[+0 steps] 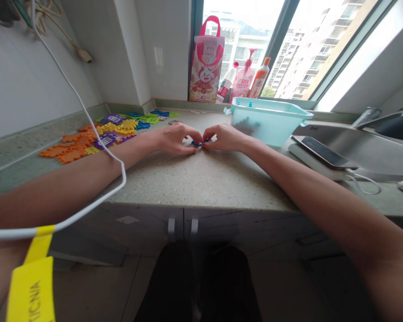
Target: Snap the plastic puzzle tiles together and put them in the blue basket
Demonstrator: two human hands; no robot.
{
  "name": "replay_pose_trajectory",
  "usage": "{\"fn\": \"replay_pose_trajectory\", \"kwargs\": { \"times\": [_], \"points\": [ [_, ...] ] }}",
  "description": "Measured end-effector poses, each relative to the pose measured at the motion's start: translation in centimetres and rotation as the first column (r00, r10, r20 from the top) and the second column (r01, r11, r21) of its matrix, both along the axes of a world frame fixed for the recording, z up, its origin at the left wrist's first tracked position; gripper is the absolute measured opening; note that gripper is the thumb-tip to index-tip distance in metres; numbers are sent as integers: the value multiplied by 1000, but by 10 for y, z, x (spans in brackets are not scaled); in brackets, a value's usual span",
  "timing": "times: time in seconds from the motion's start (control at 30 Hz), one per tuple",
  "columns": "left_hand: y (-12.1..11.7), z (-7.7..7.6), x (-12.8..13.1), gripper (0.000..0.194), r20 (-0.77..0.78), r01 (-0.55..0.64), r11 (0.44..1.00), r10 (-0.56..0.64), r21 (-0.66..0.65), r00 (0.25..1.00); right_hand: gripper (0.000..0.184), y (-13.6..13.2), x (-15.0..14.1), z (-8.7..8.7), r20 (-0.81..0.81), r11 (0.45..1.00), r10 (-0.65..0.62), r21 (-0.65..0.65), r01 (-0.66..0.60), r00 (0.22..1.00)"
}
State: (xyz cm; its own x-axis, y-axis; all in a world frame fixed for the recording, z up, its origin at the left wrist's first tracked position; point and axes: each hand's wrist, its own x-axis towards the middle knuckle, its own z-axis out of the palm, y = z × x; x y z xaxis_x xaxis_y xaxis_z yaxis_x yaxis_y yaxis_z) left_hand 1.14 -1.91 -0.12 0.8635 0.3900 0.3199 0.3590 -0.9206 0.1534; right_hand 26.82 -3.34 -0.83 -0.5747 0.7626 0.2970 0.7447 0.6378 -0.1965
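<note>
Countertop (201, 183), speckled, pale. Carries most of the items below.

Small blue item (196, 144), one lot. Sits mid-surface, between front and back edges, at the meeting of both hands. Mostly hidden by fingers; cannot tell whether one piece or two joined.

Left hand (177, 138). Arches over the surface; pinches the left part of the small blue item between thumb and fingertips.

Right hand (223, 137). Pinches the right part of the same lot, fingertips just beside those opposite.

Flat notched pieces, assorted. Lie spread and overlapping toward the back left corner: orange pieces (75, 150) outermost along the left edge; yellow pieces (117, 127) and purple pieces (104, 141) in the middle; green pieces (151, 118) and blue pieces (143, 125) near the back edge.

Plastic basin (272, 125), pale turquoise, translucent. Stands near the back edge, left of the sink (389, 152); shows dark contents through the wall, unclear in kind.

Phone (319, 151), dark-screened. Rests on a white block (309, 160) by the sink's left edge.

Carrier bag (204, 71), pink-handled; clear bottle (225, 85); pink pump bottle (243, 80); orange-capped bottle (260, 78). Stand in a row beyond the back edge, before the window (289, 67).

White cable (74, 89), with yellow tag (32, 286). Crosses in front of the left forearm (87, 179).
</note>
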Motion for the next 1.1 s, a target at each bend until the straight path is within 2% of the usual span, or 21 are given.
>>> {"fn": "replay_pose_trajectory", "kwargs": {
  "times": [0.3, 0.43, 0.57, 0.67, 0.73, 0.8, 0.87, 1.1],
  "points": [
    [7, -2, -3, 41, 3, -56, 996, 56, 76, 998, 28, -1, 3, 5, 79, 985, -100, 149, 88, 992],
    [16, 4, -13, 48, -43, -187, 976, 193, 114, 980, 31, -4, 5, 10, 9, 952, -161, 265, 153, 987],
    [30, 5, -26, 60, -108, -398, 903, 418, 163, 902, 36, -4, 9, 14, -97, 902, -206, 368, 227, 974],
    [42, 0, -35, 77, -194, -568, 804, 594, 178, 780, 43, -3, 14, 19, -161, 866, -227, 418, 275, 961],
    [49, -3, -40, 88, -281, -654, 746, 658, 121, 699, 50, -3, 18, 22, -183, 850, -236, 437, 294, 954],
    [54, -6, -44, 96, -362, -685, 727, 649, 38, 669, 55, -4, 22, 25, -185, 837, -248, 453, 307, 951],
    [57, -8, -46, 101, -399, -678, 735, 618, -14, 678, 58, -4, 26, 28, -183, 819, -267, 474, 323, 946],
    [55, -5, -45, 102, -418, -675, 738, 612, -6, 672, 66, -2, 48, 43, -205, 745, -364, 522, 416, 909]
  ]
}}
